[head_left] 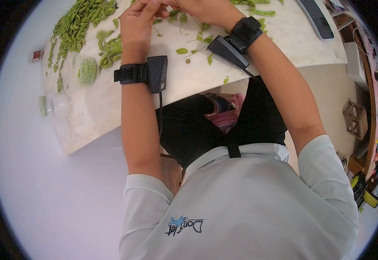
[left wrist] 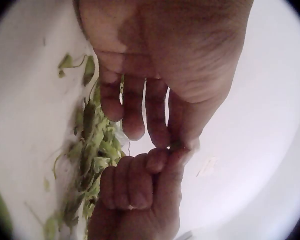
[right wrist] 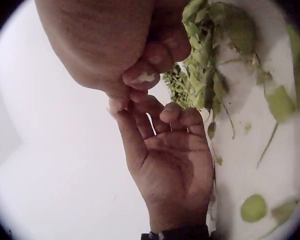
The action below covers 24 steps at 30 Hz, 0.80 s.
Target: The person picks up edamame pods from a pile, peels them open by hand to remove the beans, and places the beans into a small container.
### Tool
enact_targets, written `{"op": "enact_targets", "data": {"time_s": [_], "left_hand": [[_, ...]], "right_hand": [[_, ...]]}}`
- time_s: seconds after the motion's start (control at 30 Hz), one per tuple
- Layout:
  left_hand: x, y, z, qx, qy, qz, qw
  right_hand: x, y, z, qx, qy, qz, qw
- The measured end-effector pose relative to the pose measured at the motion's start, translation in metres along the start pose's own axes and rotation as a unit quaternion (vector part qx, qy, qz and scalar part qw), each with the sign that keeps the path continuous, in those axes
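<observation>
From where I stand, the left hand (head_left: 139, 24) and the right hand (head_left: 215, 11) meet fingertip to fingertip over the far part of a long cream-white tabletop (head_left: 98, 115). The left pinches a small dark green piece (left wrist: 176, 145) between thumb and forefinger, its other fingers loosely extended; the right pinches at the same piece, its remaining fingers curled into the palm. Only a sliver of that piece shows, the fingertips covering the rest, so I cannot make out its shape. The head view cuts off the far edge of both hands.

To the left and far lies a large heap of plump green bean pods (head_left: 78, 32), running out of view. Loose green leaves and stems (head_left: 181, 51) are scattered between the forearms. Left and nearer, pale green shelled beans (head_left: 87, 72) sit in a clear plastic container (head_left: 70, 69) whose outline fades into the tabletop. Another clear plastic vessel (head_left: 61, 104) beside it is harder still to trace.

At the far right, a dark flat slab with a pale rim (head_left: 317, 19) is cut off; I read no label on it. The grey-white short-sleeved shirt (head_left: 258, 195) carries black lettering, "Don't let" (head_left: 184, 227), with a small blue figure (head_left: 178, 221) just beside it.
</observation>
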State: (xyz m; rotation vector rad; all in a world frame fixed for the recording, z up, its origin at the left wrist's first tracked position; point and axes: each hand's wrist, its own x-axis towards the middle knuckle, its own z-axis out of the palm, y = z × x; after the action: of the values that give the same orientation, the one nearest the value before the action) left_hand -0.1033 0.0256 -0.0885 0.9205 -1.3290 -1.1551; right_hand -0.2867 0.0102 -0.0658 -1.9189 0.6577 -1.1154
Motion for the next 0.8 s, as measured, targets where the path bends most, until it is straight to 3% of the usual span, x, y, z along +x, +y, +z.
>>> {"op": "enact_targets", "data": {"time_s": [0.13, 0.27, 0.47, 0.57, 0.67, 0.8], "left_hand": [[0.002, -0.008, -0.007, -0.011, 0.007, -0.004, 1.000], [0.009, -0.023, -0.016, -0.081, -0.013, 0.006, 0.997], [0.007, -0.015, -0.010, -0.066, 0.016, 0.004, 0.998], [-0.002, 0.012, 0.018, 0.019, 0.044, 0.009, 0.999], [-0.003, 0.017, 0.021, -0.007, 0.058, -0.009, 0.998], [-0.001, 0.009, 0.009, 0.047, 0.030, 0.019, 0.998]], "right_hand": [[0.002, 0.004, -0.001, -0.048, -0.004, 0.014, 0.999], [0.003, 0.003, 0.004, 0.000, 0.008, 0.015, 1.000], [0.005, 0.007, 0.007, 0.019, -0.004, 0.039, 0.999], [0.004, 0.000, 0.006, 0.067, -0.017, 0.070, 0.995], [0.003, 0.002, 0.003, 0.068, -0.042, 0.071, 0.994], [0.003, 0.005, 0.003, 0.089, -0.055, 0.070, 0.992]]}}
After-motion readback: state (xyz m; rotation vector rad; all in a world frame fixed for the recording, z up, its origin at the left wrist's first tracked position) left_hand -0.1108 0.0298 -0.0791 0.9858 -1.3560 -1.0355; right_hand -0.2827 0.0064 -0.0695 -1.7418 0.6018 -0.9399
